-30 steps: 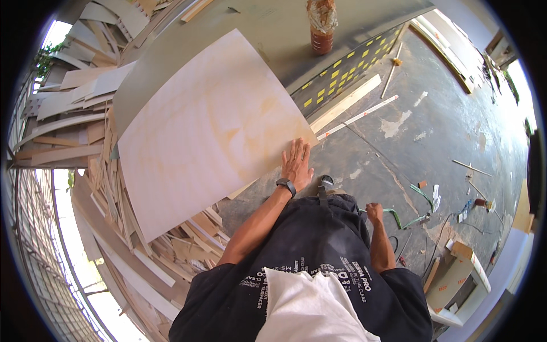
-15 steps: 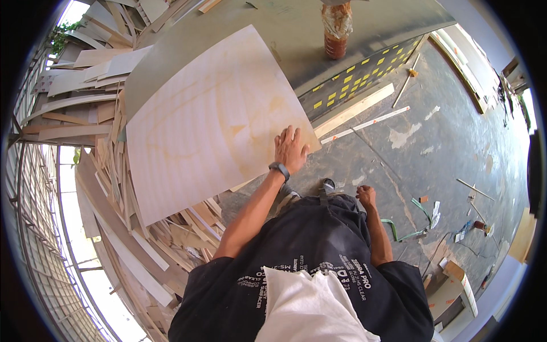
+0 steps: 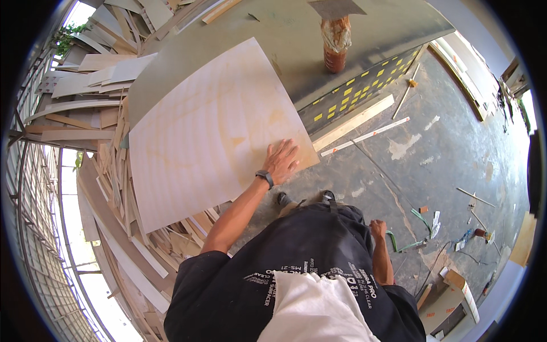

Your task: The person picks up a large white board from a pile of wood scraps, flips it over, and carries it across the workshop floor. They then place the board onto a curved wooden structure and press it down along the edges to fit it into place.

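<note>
A large pale wood sheet (image 3: 199, 148) with yellowish stains lies on a grey-green work table (image 3: 285, 40) and overhangs its near side. My left hand (image 3: 280, 161), with a dark band at the wrist, rests flat on the sheet near its right corner, fingers stretched out. Down at my right side hangs my right hand (image 3: 378, 229). Its fingers are curled in, and nothing shows in them. Farther back on the table stands a reddish-brown container (image 3: 335, 54) with a crumpled, stained wrap. A flat grey piece (image 3: 337, 8) sits across its top.
Wood offcuts (image 3: 108, 134) are heaped along the left beside a metal grille (image 3: 34, 228). A timber beam (image 3: 356, 121) and a white strip (image 3: 364, 137) lie on the floor beside the table. Green strap (image 3: 411, 245), a cable and sticks lie at right, near a cardboard piece (image 3: 447, 299).
My left hand has slid slightly left and nearer over the sheet. My right hand sits a little lower and farther right. The whole view has shifted, showing more of the far table.
</note>
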The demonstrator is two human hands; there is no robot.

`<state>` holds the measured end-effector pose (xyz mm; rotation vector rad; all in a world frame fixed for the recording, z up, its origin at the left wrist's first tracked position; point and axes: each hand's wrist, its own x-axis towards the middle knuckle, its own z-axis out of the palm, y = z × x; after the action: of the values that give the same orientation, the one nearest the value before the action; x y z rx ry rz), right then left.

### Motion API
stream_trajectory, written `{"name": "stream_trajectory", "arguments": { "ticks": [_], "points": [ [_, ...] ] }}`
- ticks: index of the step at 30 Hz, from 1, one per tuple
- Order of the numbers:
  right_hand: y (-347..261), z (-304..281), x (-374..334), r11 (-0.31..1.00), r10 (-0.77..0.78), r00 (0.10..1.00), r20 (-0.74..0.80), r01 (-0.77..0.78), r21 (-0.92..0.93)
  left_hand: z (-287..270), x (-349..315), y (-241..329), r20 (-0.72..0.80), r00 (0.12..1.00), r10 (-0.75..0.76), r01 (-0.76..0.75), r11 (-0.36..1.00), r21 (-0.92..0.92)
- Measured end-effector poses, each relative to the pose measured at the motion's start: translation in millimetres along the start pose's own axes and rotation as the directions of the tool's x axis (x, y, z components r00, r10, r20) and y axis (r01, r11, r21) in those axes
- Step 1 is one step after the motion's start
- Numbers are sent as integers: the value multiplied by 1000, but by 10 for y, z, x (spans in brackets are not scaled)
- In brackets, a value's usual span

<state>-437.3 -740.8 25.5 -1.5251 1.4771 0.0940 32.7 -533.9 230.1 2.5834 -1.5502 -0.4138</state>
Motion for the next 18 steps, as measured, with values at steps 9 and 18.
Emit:
{"name": "stream_trajectory", "arguments": {
  "ticks": [9,18],
  "points": [
    [340,121,151,805,-372,918,139,393,-443,-395,234,-1689,-185,825,-534,540,842,-25],
    [-450,316,-68,997,-42,999,-27,44,57,88,-90,-1388,-48,786,-616,604,783,-147]
  ]
}}
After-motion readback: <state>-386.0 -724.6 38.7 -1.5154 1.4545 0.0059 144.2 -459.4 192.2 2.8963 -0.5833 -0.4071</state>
